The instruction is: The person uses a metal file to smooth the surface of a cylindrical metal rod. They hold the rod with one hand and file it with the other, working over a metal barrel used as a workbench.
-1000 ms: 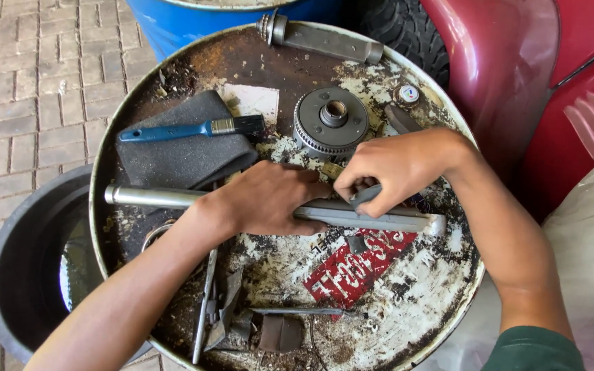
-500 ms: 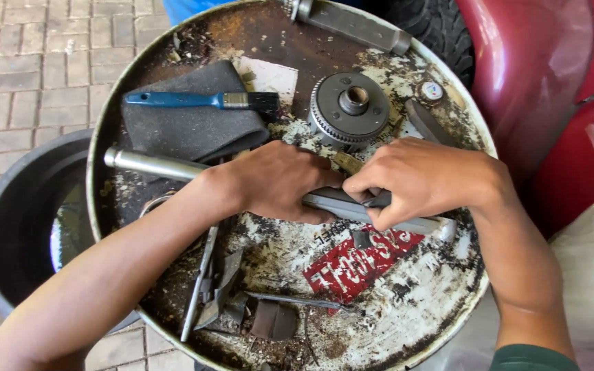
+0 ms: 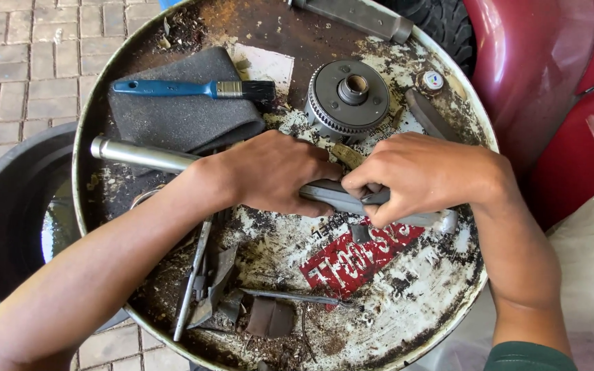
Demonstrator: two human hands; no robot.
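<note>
A long grey metal tube [image 3: 139,156] lies across the rusty top of a steel drum [image 3: 407,323]. My left hand [image 3: 269,172] is closed over the middle of the tube and presses it down. My right hand [image 3: 417,175] grips the tube nearer its right end, with a thin dark tool pinched between finger and thumb against it. The right tip of the tube [image 3: 447,220] pokes out past my right hand. What the fingers do underneath is hidden.
A round toothed metal hub [image 3: 347,99] sits just behind the hands. A blue-handled paintbrush [image 3: 187,88] rests on a dark foam pad [image 3: 173,113]. Scrap metal strips [image 3: 204,288] lie at the front. A black tub [image 3: 8,227] stands left, a red vehicle body [image 3: 551,75] right.
Both hands have kept their grip on the tube. My right hand has slid slightly rightward along it and the view has shifted a little.
</note>
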